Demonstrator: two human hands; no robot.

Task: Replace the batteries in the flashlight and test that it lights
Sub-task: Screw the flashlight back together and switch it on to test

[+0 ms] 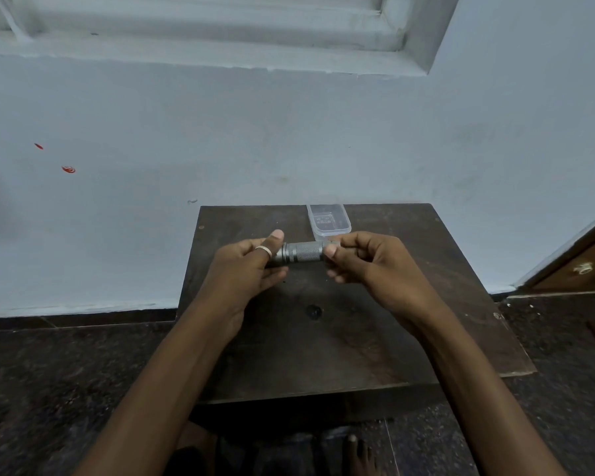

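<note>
A small grey metal flashlight [301,252] with a knurled body is held level above the dark wooden table [409,304]. My left hand [251,266], with a ring on the thumb, grips its left end. My right hand [368,262] pinches its right end between thumb and fingers. Both ends of the flashlight are hidden inside my hands. No beam of light shows. Behind the flashlight a clear plastic container [328,221] stands at the table's far edge with small dark items inside, too blurred to name.
The low table stands against a pale blue wall [289,139] on a dark speckled floor [49,389]. A wooden door [577,266] is at the right. A small dark round mark [313,310] shows on the table between my forearms. My bare foot [358,455] is below the table's near edge.
</note>
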